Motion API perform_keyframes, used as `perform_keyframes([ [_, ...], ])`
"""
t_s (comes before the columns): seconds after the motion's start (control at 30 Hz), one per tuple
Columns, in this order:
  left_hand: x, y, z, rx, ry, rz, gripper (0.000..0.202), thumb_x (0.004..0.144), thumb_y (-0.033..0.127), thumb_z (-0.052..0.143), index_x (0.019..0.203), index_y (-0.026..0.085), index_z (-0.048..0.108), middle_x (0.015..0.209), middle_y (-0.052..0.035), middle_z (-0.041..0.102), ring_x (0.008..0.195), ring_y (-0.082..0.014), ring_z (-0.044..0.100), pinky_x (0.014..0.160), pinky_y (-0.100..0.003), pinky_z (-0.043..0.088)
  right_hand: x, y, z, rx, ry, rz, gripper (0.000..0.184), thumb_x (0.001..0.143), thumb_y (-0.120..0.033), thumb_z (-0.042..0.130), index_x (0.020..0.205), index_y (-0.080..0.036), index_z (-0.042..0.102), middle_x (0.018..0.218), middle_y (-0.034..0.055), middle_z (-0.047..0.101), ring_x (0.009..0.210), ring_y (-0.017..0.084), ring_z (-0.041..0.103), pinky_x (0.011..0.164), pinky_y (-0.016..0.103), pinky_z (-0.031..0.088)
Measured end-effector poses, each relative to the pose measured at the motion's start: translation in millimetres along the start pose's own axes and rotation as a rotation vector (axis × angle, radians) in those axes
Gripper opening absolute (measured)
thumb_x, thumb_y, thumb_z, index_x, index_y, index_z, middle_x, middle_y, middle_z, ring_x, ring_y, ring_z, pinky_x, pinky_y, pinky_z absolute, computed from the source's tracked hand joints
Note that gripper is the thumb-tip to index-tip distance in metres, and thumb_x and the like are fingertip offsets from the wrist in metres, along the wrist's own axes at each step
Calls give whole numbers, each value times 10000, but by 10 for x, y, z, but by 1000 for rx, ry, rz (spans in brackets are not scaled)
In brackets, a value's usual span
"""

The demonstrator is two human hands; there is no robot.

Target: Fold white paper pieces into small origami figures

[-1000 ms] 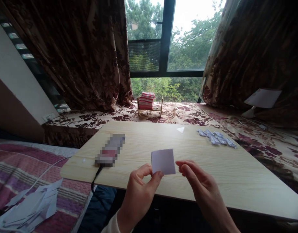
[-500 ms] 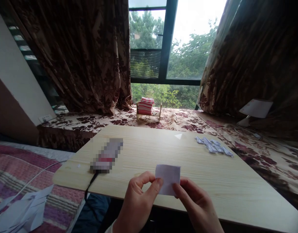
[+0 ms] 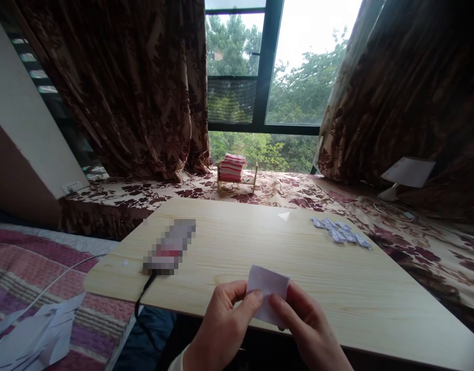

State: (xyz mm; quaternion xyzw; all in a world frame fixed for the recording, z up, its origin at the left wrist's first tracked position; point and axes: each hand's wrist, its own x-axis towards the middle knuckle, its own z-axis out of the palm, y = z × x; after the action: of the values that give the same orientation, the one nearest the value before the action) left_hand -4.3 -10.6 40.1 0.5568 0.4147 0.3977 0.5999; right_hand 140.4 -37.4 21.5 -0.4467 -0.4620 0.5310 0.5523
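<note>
A small white square of paper is held up above the front edge of the wooden table. My left hand pinches its left side, thumb on the face towards me and fingers behind. On the right side, my right hand grips it the same way. Both thumbs press close together near the middle of the sheet, which is slightly tilted. The fingertips behind the paper are mostly hidden.
Several folded paper pieces lie at the table's right rear. A pixelated device with a black cable lies at left. Paper strips rest on the bed. Beyond the table are a small rack with striped cloths and a lamp.
The paper has tilted, its right side dropping a little. Both thumbs have slid inward, closer together over the sheet. Nothing on the table has moved.
</note>
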Motion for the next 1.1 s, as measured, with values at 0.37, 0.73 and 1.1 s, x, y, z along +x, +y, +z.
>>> perform_keyframes([
  [0.37,8,-19,-13,-166,-69,-54,319,781,416,637,813,117,740,680,-29,615,664,-140,488,603,-242,365,-12,-2,-134,-221,-48,-182,233,849,-360,609,1016,-259,736,1015,72,744,904,231,693,761,286,571],
  [0.73,-31,-42,-45,-233,-95,-123,326,802,378,594,596,125,609,624,-7,553,657,-125,484,616,-233,374,-31,-39,-146,-238,-70,-253,207,861,-347,596,987,-285,748,928,53,752,870,231,703,709,272,582],
  [1.1,-5,-19,-84,-316,-163,-101,246,766,208,493,697,110,708,600,-39,644,693,-171,598,688,-257,419,-25,-126,-131,-261,-171,-282,231,885,-267,522,844,-267,749,714,23,675,676,171,622,631,250,510],
])
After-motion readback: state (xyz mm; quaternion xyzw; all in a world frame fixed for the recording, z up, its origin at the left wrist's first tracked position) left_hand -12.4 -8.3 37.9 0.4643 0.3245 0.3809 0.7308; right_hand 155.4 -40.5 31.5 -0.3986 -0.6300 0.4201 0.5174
